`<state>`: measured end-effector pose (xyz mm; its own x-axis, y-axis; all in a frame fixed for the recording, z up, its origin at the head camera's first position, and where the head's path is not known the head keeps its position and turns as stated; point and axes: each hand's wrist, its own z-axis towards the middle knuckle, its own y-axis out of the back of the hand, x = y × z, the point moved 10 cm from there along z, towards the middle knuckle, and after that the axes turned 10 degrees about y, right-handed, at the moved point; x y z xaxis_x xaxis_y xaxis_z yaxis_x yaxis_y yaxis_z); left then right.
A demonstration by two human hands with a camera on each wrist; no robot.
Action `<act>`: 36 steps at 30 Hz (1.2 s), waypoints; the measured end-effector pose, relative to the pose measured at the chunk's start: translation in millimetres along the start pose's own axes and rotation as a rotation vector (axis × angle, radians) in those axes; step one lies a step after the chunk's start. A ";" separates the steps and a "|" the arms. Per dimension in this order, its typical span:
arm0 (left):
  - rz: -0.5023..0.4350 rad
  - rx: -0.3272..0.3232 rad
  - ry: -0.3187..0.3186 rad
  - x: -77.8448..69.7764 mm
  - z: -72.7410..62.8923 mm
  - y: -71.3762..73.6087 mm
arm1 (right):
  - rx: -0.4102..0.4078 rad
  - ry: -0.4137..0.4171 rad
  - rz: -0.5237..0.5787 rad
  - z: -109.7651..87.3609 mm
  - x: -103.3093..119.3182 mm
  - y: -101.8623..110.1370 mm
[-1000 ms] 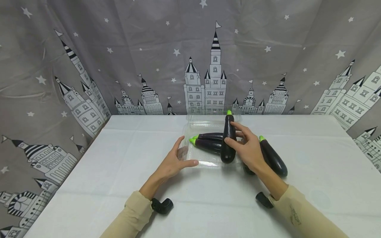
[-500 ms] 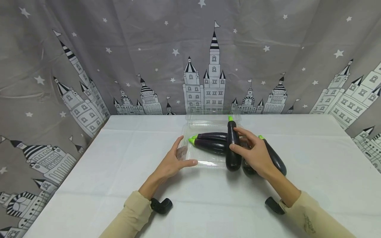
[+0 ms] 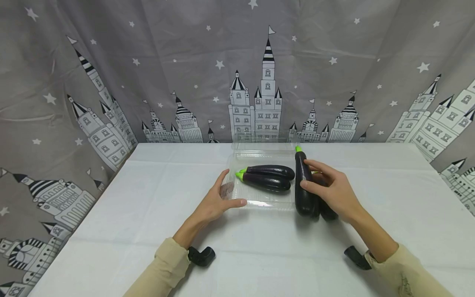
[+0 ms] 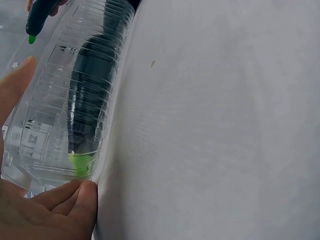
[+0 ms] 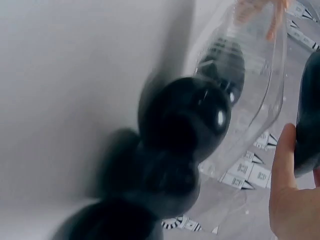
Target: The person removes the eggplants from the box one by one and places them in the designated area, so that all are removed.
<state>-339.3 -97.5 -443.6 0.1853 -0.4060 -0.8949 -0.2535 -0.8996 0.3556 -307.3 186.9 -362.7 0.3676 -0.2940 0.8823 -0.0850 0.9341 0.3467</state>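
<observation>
The held eggplant (image 3: 302,173) is at the right edge of the clear container (image 3: 267,204), long axis running near to far, green tip pointing far and slightly left, rounded end near. The right hand (image 3: 337,192) grips it between thumb and fingers. The left hand (image 3: 213,202) is spread wide, thumb and forefinger extended, touching the container's left end. The container is thin, ribbed, transparent plastic. Inside, a far eggplant (image 3: 272,170) and a near eggplant (image 3: 265,182) lie side by side, axes left to right, green tips left. All skins are glossy, smooth, purple-black; bodies elongated, thicker toward the rounded end. More eggplants (image 3: 328,212) lie under the right hand, largely hidden; contact with the held one cannot be confirmed.
</observation>
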 end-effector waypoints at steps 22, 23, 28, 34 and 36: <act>0.022 -0.009 0.018 0.3 -0.6 0.3 | 0.030 -0.010 -0.196 -30.4 -13.4 49.2; 0.021 -0.010 0.018 0.4 -0.6 0.4 | 0.033 -0.006 -0.199 -30.1 -12.8 50.2; 0.017 -0.007 0.019 0.6 -0.7 0.5 | 0.039 0.000 -0.229 -31.3 -12.2 58.8; -0.005 0.004 0.011 0.0 -0.7 -0.5 | 0.033 -0.030 -0.266 -37.7 -21.4 72.7; -0.009 0.009 0.011 0.2 -0.5 -1.1 | 0.022 -0.034 -0.277 -39.6 -25.0 77.2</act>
<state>-338.5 -96.7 -444.1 0.1983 -0.3998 -0.8949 -0.2606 -0.9017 0.3451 -286.3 274.4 -370.6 0.3487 -0.5443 0.7630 -0.0057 0.8128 0.5825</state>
